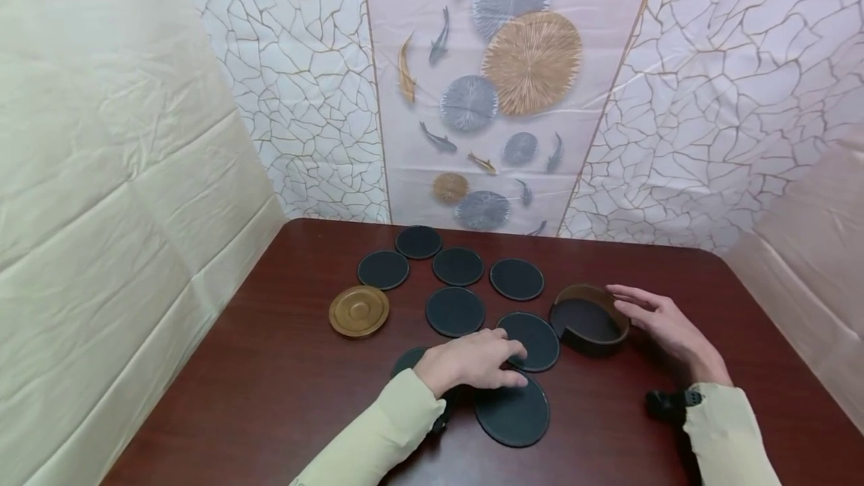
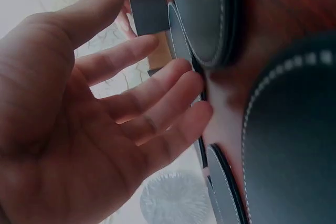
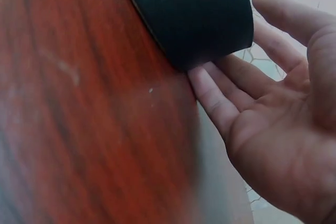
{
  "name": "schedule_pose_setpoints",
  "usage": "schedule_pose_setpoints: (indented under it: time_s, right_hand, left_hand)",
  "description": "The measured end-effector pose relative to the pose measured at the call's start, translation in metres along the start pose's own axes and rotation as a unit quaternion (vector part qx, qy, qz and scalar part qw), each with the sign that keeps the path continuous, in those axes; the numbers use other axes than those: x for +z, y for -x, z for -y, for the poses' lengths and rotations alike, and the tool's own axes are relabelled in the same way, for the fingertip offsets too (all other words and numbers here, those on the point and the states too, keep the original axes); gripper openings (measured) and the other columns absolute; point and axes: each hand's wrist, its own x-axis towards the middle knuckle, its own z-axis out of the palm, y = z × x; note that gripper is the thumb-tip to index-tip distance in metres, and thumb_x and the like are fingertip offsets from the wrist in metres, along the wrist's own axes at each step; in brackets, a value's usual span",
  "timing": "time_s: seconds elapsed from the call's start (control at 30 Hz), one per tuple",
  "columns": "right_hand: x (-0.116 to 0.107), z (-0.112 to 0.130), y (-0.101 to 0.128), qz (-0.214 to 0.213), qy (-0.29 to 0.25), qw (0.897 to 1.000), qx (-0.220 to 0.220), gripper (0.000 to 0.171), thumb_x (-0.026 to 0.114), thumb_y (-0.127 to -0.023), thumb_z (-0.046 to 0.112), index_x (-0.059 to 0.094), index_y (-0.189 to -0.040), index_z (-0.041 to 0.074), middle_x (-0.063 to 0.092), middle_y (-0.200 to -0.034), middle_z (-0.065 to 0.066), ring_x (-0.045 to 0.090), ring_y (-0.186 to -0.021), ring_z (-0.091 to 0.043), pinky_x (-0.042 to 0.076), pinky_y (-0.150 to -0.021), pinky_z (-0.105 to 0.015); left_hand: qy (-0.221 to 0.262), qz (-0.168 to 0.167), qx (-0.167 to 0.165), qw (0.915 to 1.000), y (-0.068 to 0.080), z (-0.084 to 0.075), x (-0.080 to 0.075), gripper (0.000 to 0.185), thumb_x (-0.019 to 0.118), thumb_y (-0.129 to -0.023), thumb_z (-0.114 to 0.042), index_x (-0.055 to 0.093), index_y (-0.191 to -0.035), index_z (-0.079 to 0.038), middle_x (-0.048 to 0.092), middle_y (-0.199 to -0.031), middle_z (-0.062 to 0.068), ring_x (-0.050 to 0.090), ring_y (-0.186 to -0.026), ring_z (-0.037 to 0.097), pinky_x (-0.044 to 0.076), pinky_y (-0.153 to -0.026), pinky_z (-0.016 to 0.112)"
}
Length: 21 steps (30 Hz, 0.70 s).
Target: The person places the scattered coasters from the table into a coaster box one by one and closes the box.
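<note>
My left hand (image 1: 475, 360) hovers with fingers spread and loosely bent above two round dark coasters, a near one (image 1: 513, 415) and a farther one (image 1: 538, 343). In the left wrist view its palm holds nothing, and pale stitching rings a coaster (image 2: 294, 140). At the right stands a round, low-walled coaster holder (image 1: 592, 346) with a gap in its wall and a brown inside. My right hand (image 1: 668, 325) is at its right side; in the right wrist view the fingertips touch the holder's dark outer wall (image 3: 205, 14) near its base, without wrapping round it.
Several more dark coasters, such as a middle one (image 1: 455, 312) and a far one (image 1: 418, 242), lie flat on the reddish-brown table (image 1: 270, 366). A gold-brown round dish (image 1: 359, 311) sits at the left. Another coaster (image 1: 407, 360) is partly hidden by my left wrist.
</note>
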Motion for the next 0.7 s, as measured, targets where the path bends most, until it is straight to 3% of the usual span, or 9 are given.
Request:
schedule_pose_setpoints:
  time_s: [0.27,0.47,0.7]
  right_hand:
    - [0.002,-0.004,-0.003,-0.002,-0.029,1.000,0.003,0.054,0.056,-0.099,0.042,0.050,-0.143,0.011,0.056,-0.129,0.006,0.054,-0.100,-0.002,0.049,-0.075,-0.023]
    - [0.002,-0.007,-0.001,0.004,-0.056,0.998,0.006,0.057,0.056,-0.099,0.040,0.047,-0.145,0.009,0.054,-0.130,0.009,0.055,-0.103,0.002,0.050,-0.079,-0.021]
    - [0.002,-0.006,-0.001,0.005,-0.065,0.998,0.006,0.057,0.056,-0.099,0.041,0.047,-0.145,0.008,0.053,-0.130,0.011,0.054,-0.106,0.004,0.050,-0.081,-0.019]
  left_hand:
    - [-0.036,0.037,-0.041,0.9978,0.010,-0.013,-0.003,0.058,0.067,-0.086,-0.057,0.051,-0.138,-0.038,0.052,-0.129,-0.004,0.051,-0.112,0.010,0.049,-0.088,0.027]
    - [-0.077,0.045,-0.044,0.9950,0.009,-0.019,0.005,0.064,0.073,-0.078,-0.061,0.052,-0.135,-0.039,0.051,-0.122,-0.004,0.047,-0.103,0.011,0.047,-0.080,0.026]
    - [-0.102,0.042,-0.050,0.9926,0.006,-0.024,0.009,0.065,0.075,-0.075,-0.062,0.053,-0.131,-0.039,0.052,-0.115,-0.005,0.047,-0.099,0.012,0.046,-0.082,0.027]
